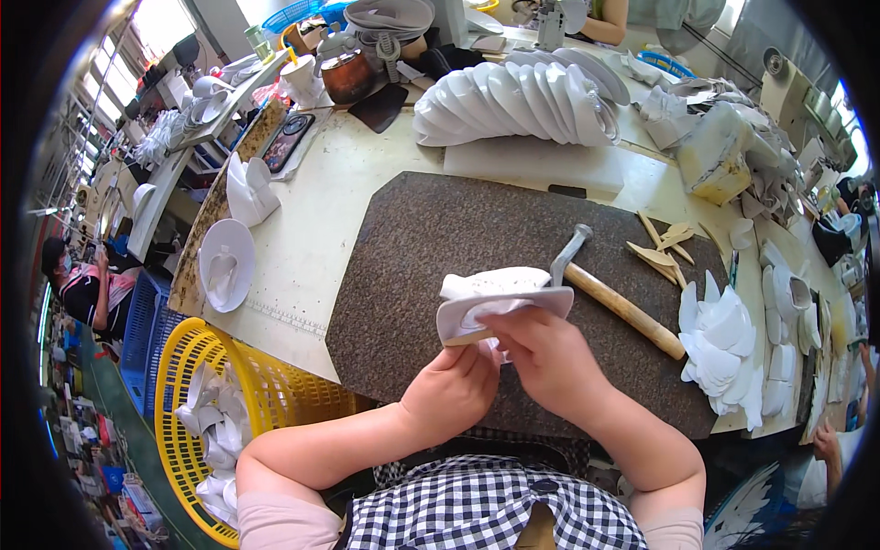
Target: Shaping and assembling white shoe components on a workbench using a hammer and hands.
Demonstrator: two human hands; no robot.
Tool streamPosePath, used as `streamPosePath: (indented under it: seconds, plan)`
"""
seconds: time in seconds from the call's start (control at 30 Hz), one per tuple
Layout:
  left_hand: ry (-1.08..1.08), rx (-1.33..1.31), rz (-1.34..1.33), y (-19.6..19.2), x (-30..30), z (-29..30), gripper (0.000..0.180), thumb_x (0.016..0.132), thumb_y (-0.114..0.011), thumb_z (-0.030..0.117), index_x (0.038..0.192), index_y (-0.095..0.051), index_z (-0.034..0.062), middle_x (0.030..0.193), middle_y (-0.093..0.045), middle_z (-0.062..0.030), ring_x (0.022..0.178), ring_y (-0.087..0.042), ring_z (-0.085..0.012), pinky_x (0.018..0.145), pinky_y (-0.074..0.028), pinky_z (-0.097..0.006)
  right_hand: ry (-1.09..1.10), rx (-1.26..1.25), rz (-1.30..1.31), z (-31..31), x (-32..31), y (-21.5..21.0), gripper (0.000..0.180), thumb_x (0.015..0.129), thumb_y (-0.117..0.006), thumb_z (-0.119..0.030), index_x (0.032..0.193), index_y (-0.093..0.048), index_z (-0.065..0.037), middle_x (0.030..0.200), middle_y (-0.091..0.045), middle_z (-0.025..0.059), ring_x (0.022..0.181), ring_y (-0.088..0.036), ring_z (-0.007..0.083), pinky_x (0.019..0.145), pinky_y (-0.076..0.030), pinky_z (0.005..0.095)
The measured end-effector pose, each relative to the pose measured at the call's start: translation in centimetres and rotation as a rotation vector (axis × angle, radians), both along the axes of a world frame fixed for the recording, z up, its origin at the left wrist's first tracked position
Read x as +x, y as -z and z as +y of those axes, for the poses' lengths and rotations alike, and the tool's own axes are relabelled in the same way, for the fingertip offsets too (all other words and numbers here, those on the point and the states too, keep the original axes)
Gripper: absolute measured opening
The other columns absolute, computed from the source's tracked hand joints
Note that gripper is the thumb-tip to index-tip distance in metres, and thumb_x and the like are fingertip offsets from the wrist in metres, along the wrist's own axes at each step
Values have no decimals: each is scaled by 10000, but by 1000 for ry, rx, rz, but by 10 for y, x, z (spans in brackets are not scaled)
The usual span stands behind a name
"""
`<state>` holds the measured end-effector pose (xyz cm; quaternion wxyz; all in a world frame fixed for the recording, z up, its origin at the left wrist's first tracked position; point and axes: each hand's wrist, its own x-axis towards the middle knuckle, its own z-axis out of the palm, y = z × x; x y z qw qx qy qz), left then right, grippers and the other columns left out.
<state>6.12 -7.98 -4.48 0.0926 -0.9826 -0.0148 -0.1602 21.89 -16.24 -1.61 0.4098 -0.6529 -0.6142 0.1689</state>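
Over the front of a dark speckled stone slab (403,247), my two hands hold up a white shoe upper piece (500,298) with a curved rim. My right hand (550,357) is closed on the rim, its fingers reaching into the piece. My left hand (449,390) pinches just below the near edge, where a thin tan strip shows; I cannot tell whether that is a tool or part of the piece. Just beyond lies a hammer (623,307) with a wooden handle, its metal head close to the piece.
Several pale pointed wooden tools (662,247) lie at the slab's right, near a pile of white cut pieces (720,339). A row of white uppers (518,101) stands at the back. A yellow basket (261,367) with white pieces stands left. A phone (289,142) lies far left.
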Motion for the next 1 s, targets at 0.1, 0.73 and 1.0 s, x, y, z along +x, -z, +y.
streamPosePath:
  seconds: [0.1, 0.73, 1.0]
  plan:
    - [-58, -36, 45, 1, -4, -5, 352, 728, -561, 161, 1006, -645, -39, 949, -626, -123, 877, -596, -221, 908, -433, -345, 69, -40, -222, 11, -9, 23, 181, 792, -619, -29, 971, -601, -10, 878, -639, 184, 767, -641, 335, 660, -518, 412]
    - [21, -17, 62, -9, -5, 2, 420, 766, -509, 152, 1064, -594, -132, 1057, -598, -240, 929, -584, -297, 962, -422, -384, 216, -88, -317, 19, -10, 28, 98, 763, -665, -77, 836, -620, -30, 775, -640, 135, 695, -631, 308, 613, -508, 411]
    - [-49, 54, 61, -6, -3, 0, 393, 791, -491, 176, 1057, -600, -92, 1101, -603, -252, 913, -576, -277, 963, -401, -385, 137, -95, -326, 15, -8, 30, 120, 742, -656, -82, 849, -622, -40, 829, -640, 134, 735, -635, 297, 627, -518, 392]
